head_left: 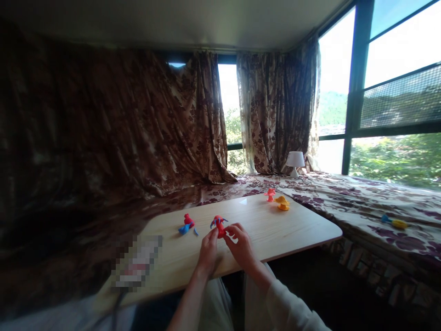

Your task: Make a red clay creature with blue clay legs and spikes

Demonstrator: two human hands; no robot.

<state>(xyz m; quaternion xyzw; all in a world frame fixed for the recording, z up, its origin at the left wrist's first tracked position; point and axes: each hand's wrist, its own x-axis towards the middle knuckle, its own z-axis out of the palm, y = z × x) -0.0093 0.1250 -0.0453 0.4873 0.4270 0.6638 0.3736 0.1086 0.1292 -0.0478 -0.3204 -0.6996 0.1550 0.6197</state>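
Observation:
A small red toy figure [220,230] with thin blue strips draped over its top stands upright between my hands, above the table's near half. My left hand [207,250] pinches its lower part from the left. From the right, the thumb and a finger of my right hand [241,242] close on its base. Left of my hands, another red figure [189,220] lies on the table, with a blue lump [184,228] against it and a small loose blue strip [196,232] beside it. The pieces look like modelling clay, but I cannot be sure.
At the far right of the pale wooden table [296,225] stand a pinkish-red figure [270,195] and a yellow one [283,203]. A pixelated object [138,264] lies at the left. Beyond are a floral-covered ledge, a white lamp [295,163] and a blue-and-yellow item [394,222].

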